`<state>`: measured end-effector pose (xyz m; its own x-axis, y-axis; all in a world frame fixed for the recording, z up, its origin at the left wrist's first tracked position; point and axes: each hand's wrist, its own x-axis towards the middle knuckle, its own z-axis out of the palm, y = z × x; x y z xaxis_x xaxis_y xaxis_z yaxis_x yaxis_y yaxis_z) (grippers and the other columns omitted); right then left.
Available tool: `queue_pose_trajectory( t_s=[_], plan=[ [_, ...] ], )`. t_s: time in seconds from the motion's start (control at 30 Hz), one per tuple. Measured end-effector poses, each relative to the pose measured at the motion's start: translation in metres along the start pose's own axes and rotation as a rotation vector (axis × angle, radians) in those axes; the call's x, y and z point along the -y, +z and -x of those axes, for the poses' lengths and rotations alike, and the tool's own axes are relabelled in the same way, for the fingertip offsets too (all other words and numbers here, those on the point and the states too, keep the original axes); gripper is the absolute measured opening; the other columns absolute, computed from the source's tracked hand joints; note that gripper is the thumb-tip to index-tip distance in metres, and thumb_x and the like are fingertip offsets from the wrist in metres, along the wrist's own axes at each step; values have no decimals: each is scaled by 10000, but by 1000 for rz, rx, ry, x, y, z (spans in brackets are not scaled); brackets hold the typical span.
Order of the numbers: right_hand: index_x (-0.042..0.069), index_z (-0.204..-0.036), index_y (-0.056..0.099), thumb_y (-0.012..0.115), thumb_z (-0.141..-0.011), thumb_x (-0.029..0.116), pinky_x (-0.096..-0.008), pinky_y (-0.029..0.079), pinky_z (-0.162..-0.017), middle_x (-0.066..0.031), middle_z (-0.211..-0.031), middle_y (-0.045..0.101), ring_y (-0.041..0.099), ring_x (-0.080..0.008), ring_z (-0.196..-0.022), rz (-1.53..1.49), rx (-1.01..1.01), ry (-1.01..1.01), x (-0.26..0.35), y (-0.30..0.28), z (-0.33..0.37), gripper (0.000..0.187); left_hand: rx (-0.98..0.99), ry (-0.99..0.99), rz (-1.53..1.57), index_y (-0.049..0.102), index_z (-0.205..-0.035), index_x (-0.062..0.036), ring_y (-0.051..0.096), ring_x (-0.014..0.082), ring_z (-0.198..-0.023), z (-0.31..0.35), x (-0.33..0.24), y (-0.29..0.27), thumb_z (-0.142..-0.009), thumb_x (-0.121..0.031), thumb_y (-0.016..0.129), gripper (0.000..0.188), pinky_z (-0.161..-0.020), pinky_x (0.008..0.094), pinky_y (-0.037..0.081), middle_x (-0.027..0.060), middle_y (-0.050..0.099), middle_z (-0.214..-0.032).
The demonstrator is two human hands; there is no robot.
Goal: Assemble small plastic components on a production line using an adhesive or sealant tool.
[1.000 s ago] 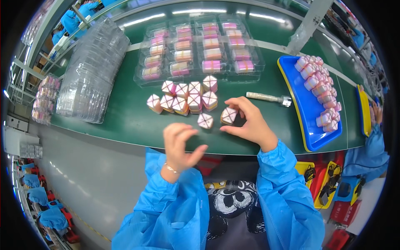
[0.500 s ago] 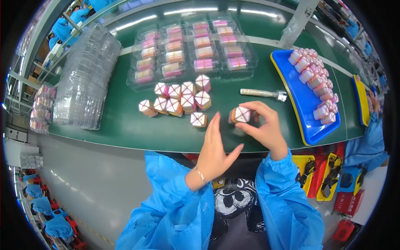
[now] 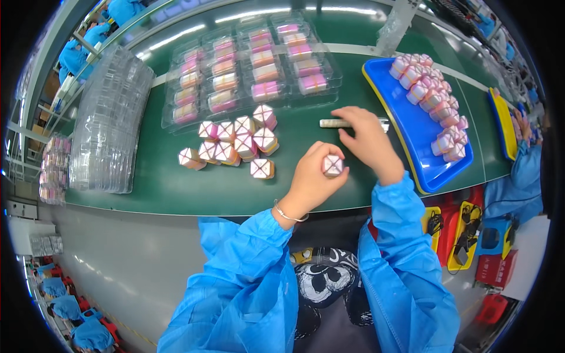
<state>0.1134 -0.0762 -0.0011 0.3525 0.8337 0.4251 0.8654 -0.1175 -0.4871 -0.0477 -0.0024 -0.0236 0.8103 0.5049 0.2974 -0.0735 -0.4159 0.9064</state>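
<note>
My left hand point(image 3: 312, 179) grips a small pink gift box with a crossed ribbon point(image 3: 332, 165) above the green table's near edge. My right hand point(image 3: 368, 141) reaches forward, its fingers on a slim silver tool point(image 3: 332, 123) that lies on the table; whether they have closed on it is unclear. A cluster of similar ribboned boxes point(image 3: 235, 141) sits just left of my hands, with one lone box point(image 3: 261, 168) nearest.
A blue tray point(image 3: 412, 141) with several pink boxes lies at the right. Clear plastic packs filled with boxes point(image 3: 247, 70) line the far side. A stack of clear trays point(image 3: 109, 129) stands at the left. Another person in blue point(image 3: 524, 170) is at the far right.
The small box has passed from my right hand to my left hand. My right hand has moved forward to the silver tool.
</note>
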Motion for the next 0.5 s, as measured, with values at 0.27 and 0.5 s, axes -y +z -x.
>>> queue_pose_trajectory(
  t_s=[0.27, 0.5],
  plan=[
    [43, -1010, 627, 570, -744, -64, -244, 437, -548, -63, -871, 563, 566, -125, -664, -234, -349, 36, 4, -5, -10, 292, 25, -53, 415, 586, -1001, -41, 568, 59, -835, -10, -1, 16, -736, -61, 833, 363, -721, 223, 482, 8, 612, -940],
    [30, -1006, 522, 445, -829, -62, -205, 369, -518, -34, -768, 514, 456, -70, -605, -892, -645, 136, -4, -6, 1, 214, 4, 22, 292, 553, -1073, -49, 588, 88, -797, -14, 1, 13, -750, -72, 821, 421, -697, 233, 489, 26, 624, -873]
  ],
)
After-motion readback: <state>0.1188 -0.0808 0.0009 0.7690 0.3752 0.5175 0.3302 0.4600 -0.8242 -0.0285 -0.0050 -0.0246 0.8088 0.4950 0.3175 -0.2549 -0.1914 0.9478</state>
